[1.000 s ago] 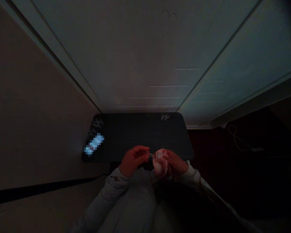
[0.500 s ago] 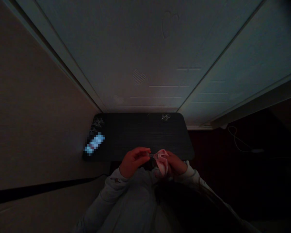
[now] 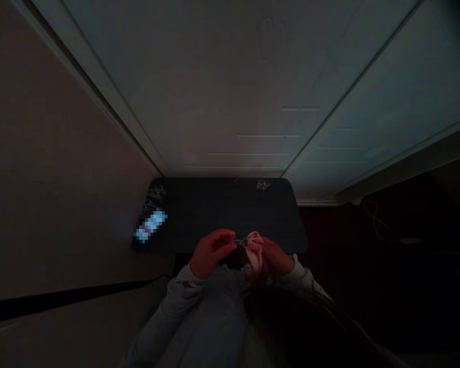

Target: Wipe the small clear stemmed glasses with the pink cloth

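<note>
Between my hands, over the near edge of the dark table (image 3: pixel 222 204), is a small clear object (image 3: pixel 240 242), too dim to make out fully. My left hand (image 3: pixel 211 251) pinches its left end between thumb and fingertips. My right hand (image 3: pixel 278 255) is closed on a pink cloth (image 3: pixel 255 255), which hangs down in folds and meets the clear object's right end. The fingertips of my right hand are partly hidden by the cloth.
A blurred-out bright device (image 3: pixel 150 225) lies at the table's left edge, with a tangle of clear pieces (image 3: pixel 156 192) behind it. Small shiny rings (image 3: pixel 263 185) sit at the back right. A white panelled wall (image 3: pixel 214 76) rises behind; a white cable (image 3: pixel 383 227) lies at right.
The pink cloth has shifted slightly left and up, and its folds have changed. Both hands keep their holds. The view has moved a little.
</note>
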A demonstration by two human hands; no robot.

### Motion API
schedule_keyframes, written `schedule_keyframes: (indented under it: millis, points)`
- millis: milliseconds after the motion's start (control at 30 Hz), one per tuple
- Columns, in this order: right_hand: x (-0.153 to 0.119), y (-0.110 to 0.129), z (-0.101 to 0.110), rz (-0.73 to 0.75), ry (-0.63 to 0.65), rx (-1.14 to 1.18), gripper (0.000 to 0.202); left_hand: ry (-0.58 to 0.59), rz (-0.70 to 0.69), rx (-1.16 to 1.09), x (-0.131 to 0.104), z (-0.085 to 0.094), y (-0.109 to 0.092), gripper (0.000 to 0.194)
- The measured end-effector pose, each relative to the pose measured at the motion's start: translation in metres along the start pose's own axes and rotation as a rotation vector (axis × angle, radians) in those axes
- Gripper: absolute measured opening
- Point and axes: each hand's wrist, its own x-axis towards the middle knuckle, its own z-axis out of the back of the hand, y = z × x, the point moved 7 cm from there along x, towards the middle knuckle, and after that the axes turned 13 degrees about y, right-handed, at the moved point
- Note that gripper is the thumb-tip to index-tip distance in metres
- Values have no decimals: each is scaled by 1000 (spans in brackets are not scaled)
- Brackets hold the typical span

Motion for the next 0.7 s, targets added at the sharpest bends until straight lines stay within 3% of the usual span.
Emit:
schedule_keyframes:
  millis: [433, 700]
  points:
    - [-2, 6, -3, 23, -53, 89, 23, -2, -15, -16, 3, -1, 3, 24]
    - [4, 14, 6, 156, -113, 160, 17, -8, -17, -45, 1, -6, 9, 20]
